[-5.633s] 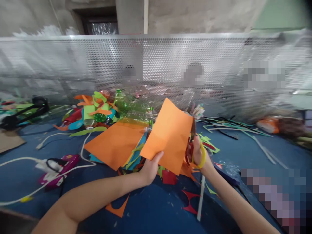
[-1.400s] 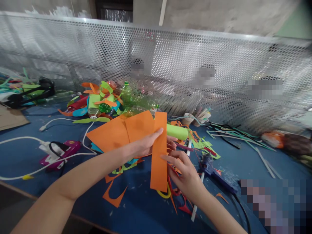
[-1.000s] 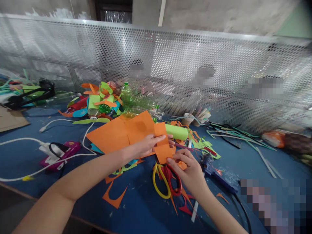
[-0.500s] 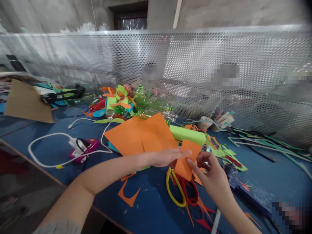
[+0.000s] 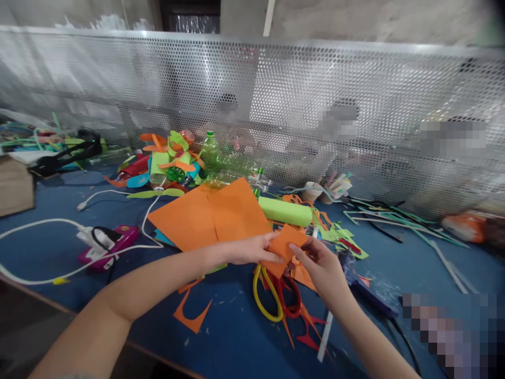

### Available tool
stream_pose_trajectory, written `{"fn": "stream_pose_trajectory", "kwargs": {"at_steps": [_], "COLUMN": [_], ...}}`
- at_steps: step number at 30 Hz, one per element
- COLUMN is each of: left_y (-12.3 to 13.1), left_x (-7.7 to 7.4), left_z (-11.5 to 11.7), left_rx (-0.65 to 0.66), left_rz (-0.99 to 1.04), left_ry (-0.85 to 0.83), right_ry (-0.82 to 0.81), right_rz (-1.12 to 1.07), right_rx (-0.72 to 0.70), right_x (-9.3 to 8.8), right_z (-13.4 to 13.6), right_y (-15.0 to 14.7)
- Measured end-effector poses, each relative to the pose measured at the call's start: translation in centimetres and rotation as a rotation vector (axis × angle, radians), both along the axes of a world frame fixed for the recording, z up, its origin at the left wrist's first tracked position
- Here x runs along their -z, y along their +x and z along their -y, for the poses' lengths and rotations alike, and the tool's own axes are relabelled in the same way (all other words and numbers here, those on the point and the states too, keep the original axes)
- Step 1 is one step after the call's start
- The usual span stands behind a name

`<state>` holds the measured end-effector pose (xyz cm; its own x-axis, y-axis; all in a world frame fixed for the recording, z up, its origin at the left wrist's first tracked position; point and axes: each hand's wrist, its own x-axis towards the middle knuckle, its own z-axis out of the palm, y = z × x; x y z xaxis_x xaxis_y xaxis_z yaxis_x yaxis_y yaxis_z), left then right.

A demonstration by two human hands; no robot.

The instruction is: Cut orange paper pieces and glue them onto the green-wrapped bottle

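Note:
A small piece of orange paper (image 5: 284,246) is held between my two hands above the table. My left hand (image 5: 258,249) pinches its left side, thumb on top. From the right, my right hand (image 5: 317,259) grips the other edge with the thumb over the paper; its other fingers are partly hidden behind. Just below lie scissors (image 5: 268,300) with one yellow and one red handle, their blades covered by the paper and hands. Two larger orange sheets (image 5: 236,210) rest behind my left hand, close to a lime-green paper roll (image 5: 286,210).
Green plastic bottles (image 5: 211,152) and colourful paper-covered pieces (image 5: 173,158) stand at the back by a perforated metal screen (image 5: 300,84). A magenta power strip (image 5: 124,237) with white cables lies left. A blue glue gun (image 5: 373,295) lies right, near green paper scraps (image 5: 339,237). Orange cutouts (image 5: 193,316) lie in front.
The view has shifted right. My left hand has gone from lying flat across the orange paper to pinching its left side; the paper has turned flatter. My right hand keeps hold.

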<state>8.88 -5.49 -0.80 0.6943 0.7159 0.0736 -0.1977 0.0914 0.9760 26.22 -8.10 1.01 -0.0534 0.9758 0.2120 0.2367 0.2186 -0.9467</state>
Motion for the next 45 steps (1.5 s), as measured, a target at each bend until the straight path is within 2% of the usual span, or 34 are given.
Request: {"fn": "stream_pose_trajectory", "kwargs": {"at_steps": [5,11,19,22,33,41,45], "left_y": [0.0,0.2,0.6,0.6,0.9,0.8,0.6], "left_x": [0.2,0.7,0.2,0.1,1.5,0.8,0.0], "left_z": [-0.1,0.2,0.7,0.7,0.4,0.7,0.7], "left_rx": [0.017,0.003,-0.061,-0.076,-0.086,-0.09,-0.167], "left_rz": [-0.107,-0.137,-0.202,-0.201,-0.111,-0.138,-0.129], "left_ry": [-0.054,-0.122,-0.144,-0.154,-0.186,-0.171,-0.046], "right_ry": [0.034,-0.023,-0.022,-0.023,0.049,0.09,0.126], "right_rz": [-0.044,-0.18,-0.14,-0.137,-0.157,-0.127,-0.099], "right_rx": [0.021,0.062,0.101,0.1,0.059,0.11,0.106], "right_x": [0.4,0.5,0.8,0.6,0.6,1.0,0.8], "right_z": [-0.5,-0.7,-0.9,-0.8,-0.8,-1.1,-0.8], "right_y": [0.4,0.4,0.9,1.0,0.8,0.9,0.8]}}
